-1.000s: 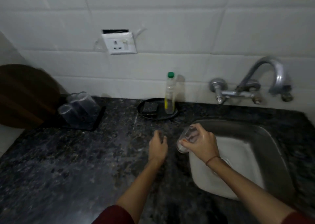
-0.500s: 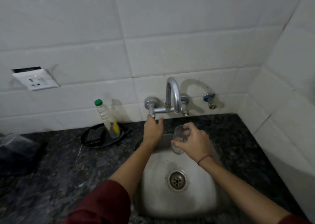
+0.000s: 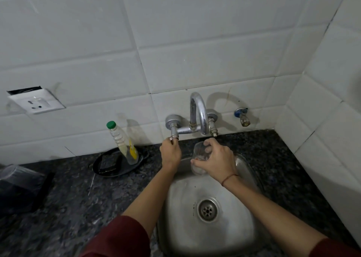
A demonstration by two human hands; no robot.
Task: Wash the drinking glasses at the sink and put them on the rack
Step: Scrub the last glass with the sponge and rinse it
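Observation:
My right hand (image 3: 216, 162) grips a clear drinking glass (image 3: 201, 156) over the back of the steel sink (image 3: 244, 229), mouth up, just below the spout of the curved tap (image 3: 199, 112). My left hand (image 3: 170, 153) pinches the left tap handle (image 3: 174, 134). No water is visibly running. At the far left edge the dark rack (image 3: 23, 194) shows, with blurred clear glasses (image 3: 10, 171) on it.
A green-capped bottle of yellow dish soap (image 3: 123, 142) leans in a black dish (image 3: 115, 168) left of the tap. A wall socket (image 3: 37, 102) sits upper left. A second small valve (image 3: 242, 117) is right of the tap. The tiled side wall closes the right.
My left hand reached from the counter up to the left tap handle and now grips it. My right hand carried the glass from the sink's left rim to under the spout. My view swung right.

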